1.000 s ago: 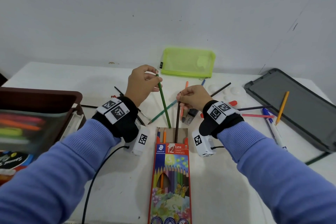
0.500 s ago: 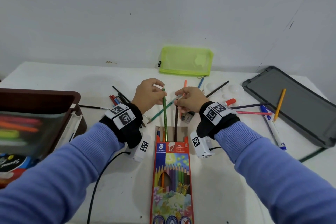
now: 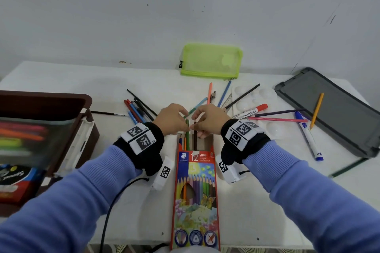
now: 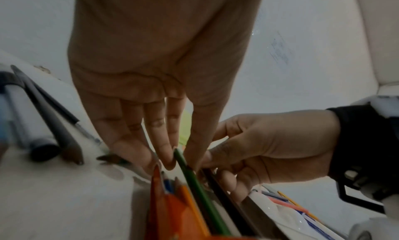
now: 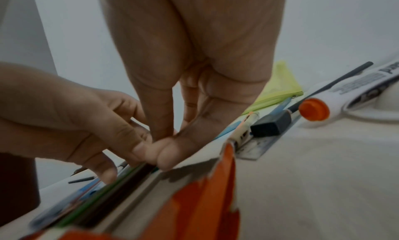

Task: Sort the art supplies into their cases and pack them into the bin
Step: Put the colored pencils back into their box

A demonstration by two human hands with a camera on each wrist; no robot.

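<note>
Colored pencil box (image 3: 195, 195) flat on white table (image 3: 61, 80), near edge, flap end open away from the person; red-orange card, pencil artwork, butterfly, reads "STAEDTLER", "12", "Luna". Green pencil (image 3: 187, 135) and dark brown pencil (image 3: 195, 137) stick half out of its mouth. Left hand (image 3: 171, 118) pinches the green one, right hand (image 3: 209, 119) pinches the brown one. Marker (image 3: 249, 112) just right reads "whiteboard".

Blue ribbed sleeves (image 3: 277, 162), black wristbands (image 3: 242, 148) bearing white coded tags (image 3: 144, 139).
</note>
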